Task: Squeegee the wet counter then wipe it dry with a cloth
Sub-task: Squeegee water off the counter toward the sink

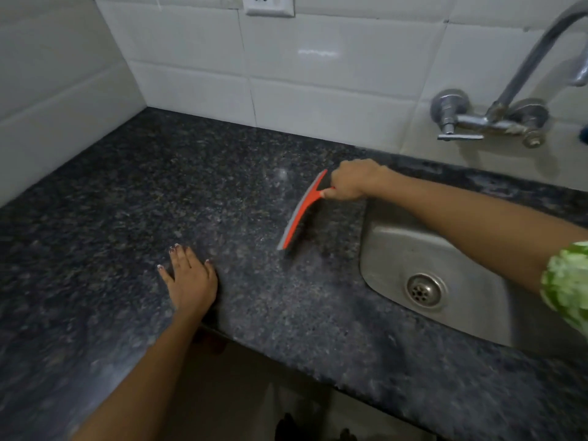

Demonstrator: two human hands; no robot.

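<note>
Right now the right hand (pixel 351 179) has its fingers wrapped tight around the handle of a red squeegee (pixel 302 211). Its long blade lies on the dark speckled worktop (pixel 127 192), close to the left rim of the sink (pixel 397 246). The blade runs from near the back wall toward the front edge, a bit slanted. The right arm reaches across the back of the sink to get there, and a green and white sleeve (pixel 569 281) shows at the right side.

The left hand (pixel 191 278) lies flat on the worktop near the front edge, with its fingers straight and spread a little. It holds nothing. It sits well to the left of the squeegee, apart from it.

The sink is shiny metal and set into the worktop on the right. A round drain (pixel 424 291) sits in its bottom. A metal tap (pixel 496 113) sticks out of the white tiled wall (pixel 318 74) above the sink. A white wall socket (pixel 269 4) is up high at the top of the tiles. The worktop goes back into a corner on the left where two walls meet. Whether the worktop is wet is hard to tell, since the picture is a bit blurry.
</note>
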